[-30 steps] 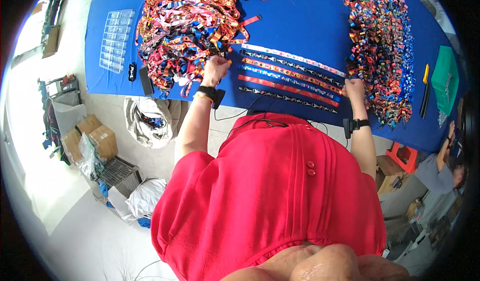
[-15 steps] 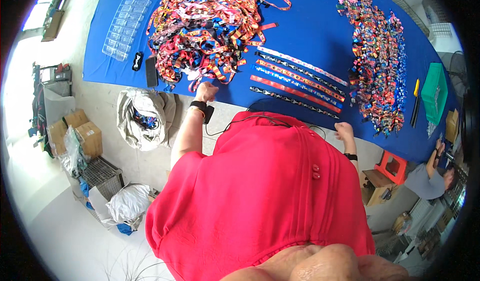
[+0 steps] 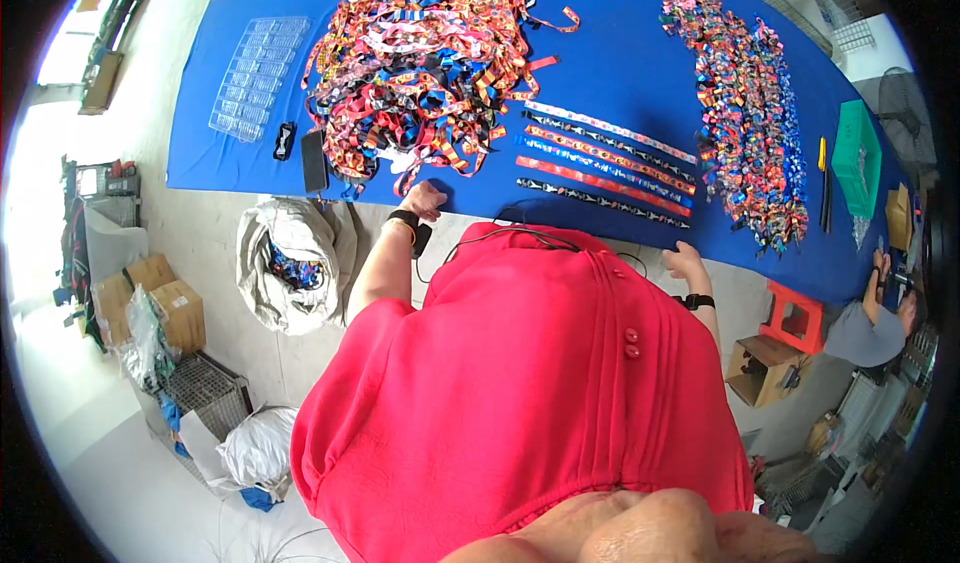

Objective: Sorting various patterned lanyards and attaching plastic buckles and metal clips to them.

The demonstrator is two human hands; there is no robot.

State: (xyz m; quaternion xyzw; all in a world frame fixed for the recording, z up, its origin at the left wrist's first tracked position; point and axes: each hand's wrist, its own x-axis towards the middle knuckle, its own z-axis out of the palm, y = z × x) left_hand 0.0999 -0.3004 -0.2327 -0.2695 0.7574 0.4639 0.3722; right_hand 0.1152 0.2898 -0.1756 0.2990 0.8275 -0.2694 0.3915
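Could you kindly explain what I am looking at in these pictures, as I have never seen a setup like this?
Certainly. There is no robot here: these are a person's own bare hands. The wide fisheye camera sits on the person's head and looks down, so their red top fills the lower middle and straight edges look bent.

On the blue-covered table lies a tangled heap of printed straps to the left, six straps laid out in a row in the middle, and a long bundle of straps to the right, with a green bin beyond it.

The left hand is at the table's near edge; the right hand is close to that edge too. Neither visibly holds anything.
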